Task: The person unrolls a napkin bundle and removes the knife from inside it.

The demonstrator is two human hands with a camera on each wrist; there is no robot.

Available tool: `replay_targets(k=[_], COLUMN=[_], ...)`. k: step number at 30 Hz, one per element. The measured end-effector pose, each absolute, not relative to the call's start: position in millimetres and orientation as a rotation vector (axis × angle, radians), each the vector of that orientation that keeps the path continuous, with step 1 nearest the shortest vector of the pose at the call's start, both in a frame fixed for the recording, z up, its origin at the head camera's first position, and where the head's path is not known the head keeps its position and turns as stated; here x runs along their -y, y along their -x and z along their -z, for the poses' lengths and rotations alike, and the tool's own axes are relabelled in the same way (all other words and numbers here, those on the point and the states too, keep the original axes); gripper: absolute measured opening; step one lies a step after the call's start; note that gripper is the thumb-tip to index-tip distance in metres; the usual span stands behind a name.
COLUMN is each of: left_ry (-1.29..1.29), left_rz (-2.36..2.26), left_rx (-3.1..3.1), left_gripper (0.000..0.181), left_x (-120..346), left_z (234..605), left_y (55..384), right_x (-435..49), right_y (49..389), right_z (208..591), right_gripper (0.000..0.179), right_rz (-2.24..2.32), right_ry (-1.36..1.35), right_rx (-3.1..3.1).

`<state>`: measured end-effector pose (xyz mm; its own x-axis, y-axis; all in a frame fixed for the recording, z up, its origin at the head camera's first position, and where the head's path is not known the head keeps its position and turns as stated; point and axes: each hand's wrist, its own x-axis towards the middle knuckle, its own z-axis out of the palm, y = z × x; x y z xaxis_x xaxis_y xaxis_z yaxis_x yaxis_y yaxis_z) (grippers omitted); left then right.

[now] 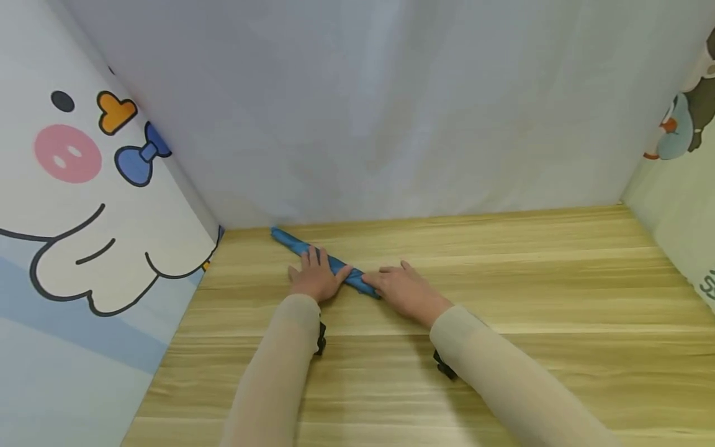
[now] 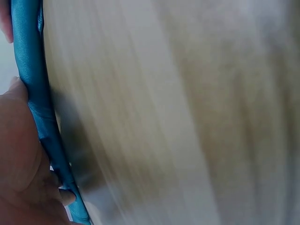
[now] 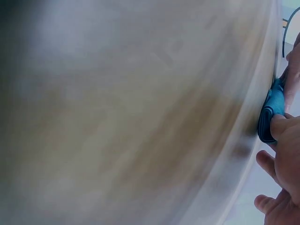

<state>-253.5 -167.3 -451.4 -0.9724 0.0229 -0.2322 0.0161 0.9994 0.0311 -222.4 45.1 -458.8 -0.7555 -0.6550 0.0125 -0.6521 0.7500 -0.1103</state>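
Note:
A long, thin roll of blue cloth (image 1: pixel 290 241) lies slantwise on the wooden tabletop, its far end near the back wall. My left hand (image 1: pixel 317 277) rests across the middle of the roll with its fingers spread, the thumb pointing toward the right end. In the left wrist view the blue roll (image 2: pixel 35 89) runs along that hand's thumb and fingertips. My right hand (image 1: pixel 408 290) presses on the near right end with its fingers extended. In the right wrist view the layered, coiled end of the roll (image 3: pixel 268 124) shows beside a digit, with other fingers held apart from it.
The wood-grain tabletop (image 1: pixel 503 267) meets a pale grey wall (image 1: pixel 419 136) at the back. A panel with a white cartoon bird (image 1: pixel 139 236) stands at the left, and another with cartoon animals (image 1: pixel 676 130) at the right. Dark wrist devices (image 1: pixel 445 365) sit under the sleeves.

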Motion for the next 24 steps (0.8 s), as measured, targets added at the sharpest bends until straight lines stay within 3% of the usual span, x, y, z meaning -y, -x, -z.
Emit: replay_targets(k=[24], left_ry=[-0.049], left_rz=[0.071], left_rx=[-2.874], left_gripper=[0.09], left_x=[132.4], left_z=[454.3], left_y=[224.4], right_x=[-73.1], right_y=[181.6], right_z=[452.6], right_gripper=[0.043], right_rz=[0.124], right_ry=[1.158], right_rx=[-2.942])
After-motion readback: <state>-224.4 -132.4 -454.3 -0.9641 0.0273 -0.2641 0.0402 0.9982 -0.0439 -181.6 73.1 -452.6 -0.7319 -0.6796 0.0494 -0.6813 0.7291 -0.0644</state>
